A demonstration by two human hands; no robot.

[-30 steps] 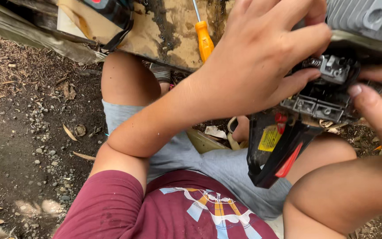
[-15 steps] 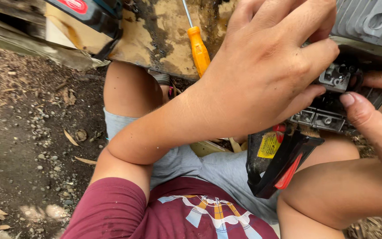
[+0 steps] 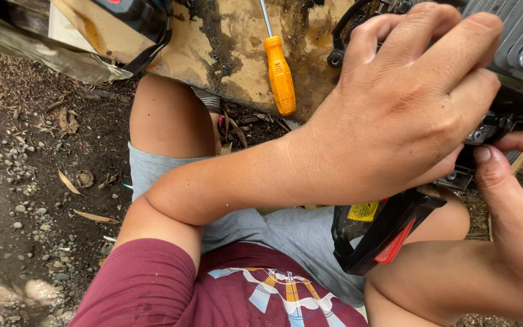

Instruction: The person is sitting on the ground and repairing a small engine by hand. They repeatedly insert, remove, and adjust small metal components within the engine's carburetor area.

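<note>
My left hand (image 3: 413,103) reaches across from the left and lies curled over the black body of a small engine machine (image 3: 485,130), hiding most of it. My right hand (image 3: 516,200) comes in from the right edge, thumb and forefinger pinched at a small black part on the machine's side, just below my left hand. The machine's black rear handle with a red trigger (image 3: 388,239) and a yellow sticker (image 3: 363,211) hangs down over my lap. A grey finned metal part (image 3: 516,36) shows at the top right.
An orange-handled screwdriver (image 3: 279,72) lies on a stained wooden board (image 3: 225,48) ahead of my knees. A black and red object (image 3: 134,15) sits at the board's top left. Dirt ground with gravel and dry leaves (image 3: 25,181) stretches to the left.
My left hand stays over the machine while the view has drifted slightly. My right thumb has moved in closer to the black part under my left hand.
</note>
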